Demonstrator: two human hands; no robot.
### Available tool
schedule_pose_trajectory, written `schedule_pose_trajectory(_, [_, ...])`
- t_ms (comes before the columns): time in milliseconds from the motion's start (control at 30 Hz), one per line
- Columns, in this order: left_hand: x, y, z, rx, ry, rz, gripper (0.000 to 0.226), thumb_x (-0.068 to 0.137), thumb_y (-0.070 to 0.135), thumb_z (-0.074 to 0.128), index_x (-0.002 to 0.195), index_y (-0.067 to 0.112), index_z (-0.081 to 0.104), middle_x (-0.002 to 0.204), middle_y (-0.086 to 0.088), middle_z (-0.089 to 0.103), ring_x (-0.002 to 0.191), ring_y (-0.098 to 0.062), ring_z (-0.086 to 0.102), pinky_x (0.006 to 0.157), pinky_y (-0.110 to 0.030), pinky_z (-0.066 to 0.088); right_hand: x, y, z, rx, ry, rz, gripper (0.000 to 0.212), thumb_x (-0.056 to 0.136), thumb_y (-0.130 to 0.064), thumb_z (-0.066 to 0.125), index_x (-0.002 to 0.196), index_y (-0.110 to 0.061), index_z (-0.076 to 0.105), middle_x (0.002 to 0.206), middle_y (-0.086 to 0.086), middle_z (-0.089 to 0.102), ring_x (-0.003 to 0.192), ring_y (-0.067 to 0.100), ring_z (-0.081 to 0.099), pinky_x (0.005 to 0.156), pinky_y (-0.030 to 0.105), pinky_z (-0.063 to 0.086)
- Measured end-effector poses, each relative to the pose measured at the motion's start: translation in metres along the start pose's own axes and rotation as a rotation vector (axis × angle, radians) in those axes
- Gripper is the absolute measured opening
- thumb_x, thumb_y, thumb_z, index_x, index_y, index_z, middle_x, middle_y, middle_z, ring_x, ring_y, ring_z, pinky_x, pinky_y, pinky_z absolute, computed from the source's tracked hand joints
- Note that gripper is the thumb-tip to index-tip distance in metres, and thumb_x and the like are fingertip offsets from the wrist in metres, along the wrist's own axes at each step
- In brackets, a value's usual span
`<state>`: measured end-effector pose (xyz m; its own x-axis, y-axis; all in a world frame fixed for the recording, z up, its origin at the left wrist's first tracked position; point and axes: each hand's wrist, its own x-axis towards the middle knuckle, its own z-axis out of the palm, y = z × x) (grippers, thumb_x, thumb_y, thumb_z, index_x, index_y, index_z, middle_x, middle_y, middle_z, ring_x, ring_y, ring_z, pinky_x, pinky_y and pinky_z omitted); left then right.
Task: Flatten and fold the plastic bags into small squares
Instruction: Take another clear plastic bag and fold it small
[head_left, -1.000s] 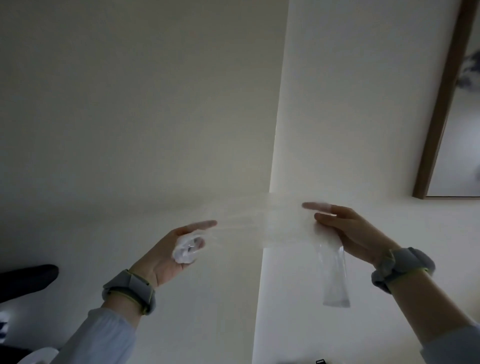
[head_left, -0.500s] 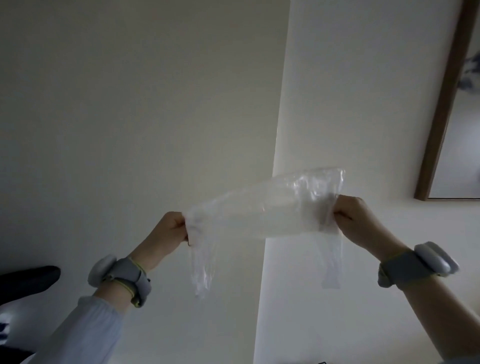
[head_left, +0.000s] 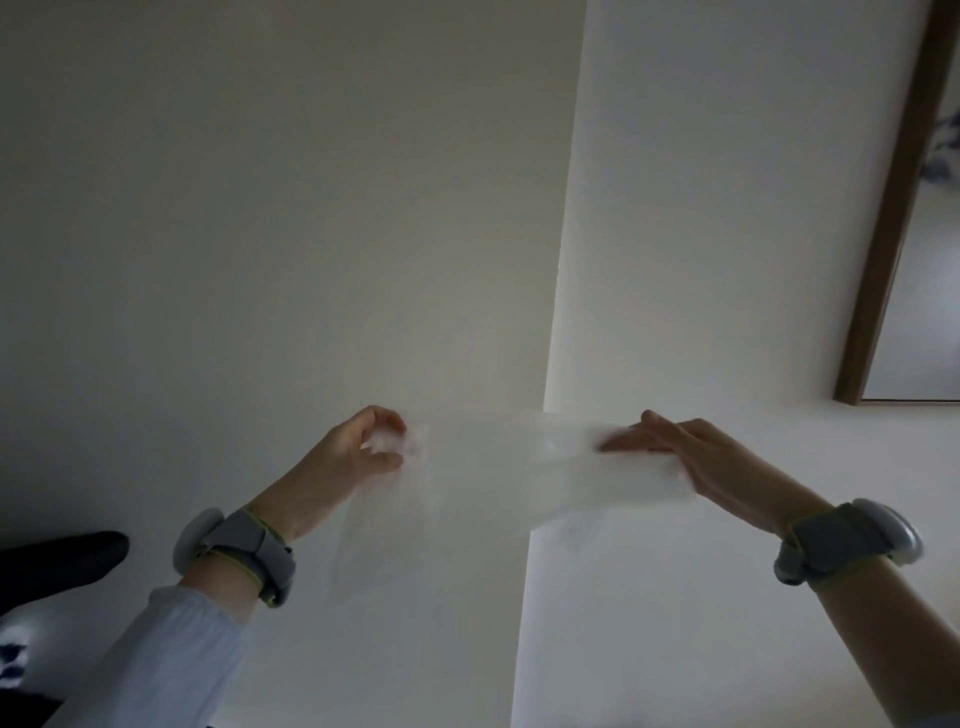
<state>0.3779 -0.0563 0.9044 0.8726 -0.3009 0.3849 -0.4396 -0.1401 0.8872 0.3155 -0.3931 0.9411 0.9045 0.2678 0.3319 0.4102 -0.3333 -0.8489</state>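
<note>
A clear plastic bag (head_left: 519, 462) is stretched in the air between my two hands, blurred by motion. My left hand (head_left: 353, 457) pinches its left end between thumb and fingers. My right hand (head_left: 691, 457) holds the right end, fingers laid flat along the plastic. Both hands are raised in front of a pale wall. Each wrist wears a grey band.
A wall corner (head_left: 556, 364) runs down the middle of the view. A dark wooden picture frame (head_left: 883, 234) hangs at the upper right. A dark object (head_left: 57, 561) pokes in at the lower left edge.
The bag was held up and spread half a second ago; now it is pulled lower and flatter between the hands. My right hand has gone from a fist to flat fingers.
</note>
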Motion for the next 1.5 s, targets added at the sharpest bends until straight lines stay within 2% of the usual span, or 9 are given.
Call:
schedule_pose_trajectory(233, [0.002,0.006,0.001,-0.188,-0.002,0.020,0.031,0.080,0.002,0.063,0.104,0.021,0.059,0.114,0.000,0.056,0.088,-0.014,0.068,0.074,-0.016,0.054,-0.008,0.016,-0.004,0.055,-0.024,0.003,0.044,0.061,-0.022,0.079,0.102,-0.009,0.070,0.109,0.018,0.067,0.091,0.023,0.069,0.079,0.024,0.055])
schedule_pose_trajectory(467, [0.003,0.016,0.000,-0.228,-0.167,0.026,0.041,0.064,0.021,0.075,0.103,0.028,0.067,0.112,0.002,0.058,0.085,-0.004,0.066,0.070,-0.014,0.052,-0.005,0.008,-0.008,0.228,-0.198,0.086,0.084,0.055,-0.038,0.087,0.129,-0.036,0.048,0.137,0.002,0.051,0.121,0.021,0.054,0.095,0.030,0.049])
schedule_pose_trajectory(700, [0.006,0.017,0.010,-0.044,-0.309,-0.003,0.047,0.067,0.026,0.077,0.111,0.038,0.062,0.115,0.003,0.058,0.100,-0.005,0.060,0.076,-0.019,0.052,0.021,0.007,0.050,0.314,-0.657,0.149,0.072,0.087,0.012,0.045,0.135,-0.041,0.038,0.115,0.022,0.063,0.095,0.031,0.067,0.080,0.034,0.054])
schedule_pose_trajectory(800, [0.002,0.006,-0.002,-0.116,-0.314,-0.095,0.072,0.053,0.048,0.083,0.119,0.037,0.057,0.110,0.003,0.064,0.096,-0.009,0.063,0.075,-0.018,0.052,0.021,0.006,0.054,0.426,-0.528,0.114,0.042,0.078,0.001,0.057,0.111,-0.022,0.067,0.097,0.013,0.072,0.083,0.023,0.070,0.073,0.026,0.055])
schedule_pose_trajectory(900, [-0.003,-0.010,-0.010,-0.132,-0.147,-0.180,0.048,0.076,0.047,0.065,0.120,0.030,0.054,0.117,0.009,0.061,0.102,-0.005,0.058,0.086,-0.019,0.046,0.022,0.008,0.052,0.500,-0.366,0.071,0.029,0.065,-0.005,0.062,0.090,-0.014,0.075,0.088,0.009,0.074,0.082,0.019,0.070,0.074,0.025,0.055])
schedule_pose_trajectory(1033, [-0.010,-0.036,-0.014,-0.442,-0.015,-0.453,0.062,0.077,0.045,0.055,0.125,0.007,0.047,0.121,-0.020,0.061,0.103,-0.033,0.064,0.079,-0.043,0.055,0.025,0.009,0.046,0.565,-0.163,0.048,0.025,0.068,0.000,0.061,0.087,-0.008,0.076,0.090,0.012,0.073,0.086,0.020,0.070,0.073,0.022,0.055])
schedule_pose_trajectory(1167, [-0.017,-0.030,-0.002,-0.485,-0.110,-0.476,0.060,0.082,0.058,0.040,0.127,0.018,0.037,0.111,-0.023,0.066,0.101,-0.033,0.066,0.087,-0.048,0.049,0.030,0.013,0.040,0.489,0.065,0.049,0.036,0.086,0.019,0.038,0.096,0.002,0.069,0.084,0.012,0.074,0.081,0.018,0.071,0.069,0.019,0.055])
schedule_pose_trajectory(1367, [-0.010,-0.016,0.015,-0.411,-0.111,-0.256,0.134,0.035,0.040,0.092,0.145,0.030,0.016,0.108,-0.015,0.070,0.100,-0.027,0.067,0.088,-0.044,0.047,0.030,0.015,0.047,0.303,0.226,0.022,0.031,0.086,0.018,0.042,0.107,0.007,0.063,0.096,0.017,0.070,0.087,0.021,0.071,0.076,0.022,0.057])
schedule_pose_trajectory(1500, [-0.006,-0.015,0.019,-0.347,-0.062,-0.286,0.140,0.025,0.049,0.091,0.145,0.036,0.019,0.100,-0.009,0.073,0.093,-0.025,0.070,0.086,-0.042,0.049,0.024,0.011,0.044,0.496,0.209,0.029,0.026,0.090,0.012,0.042,0.106,0.008,0.062,0.104,0.020,0.069,0.098,0.027,0.067,0.081,0.027,0.056])
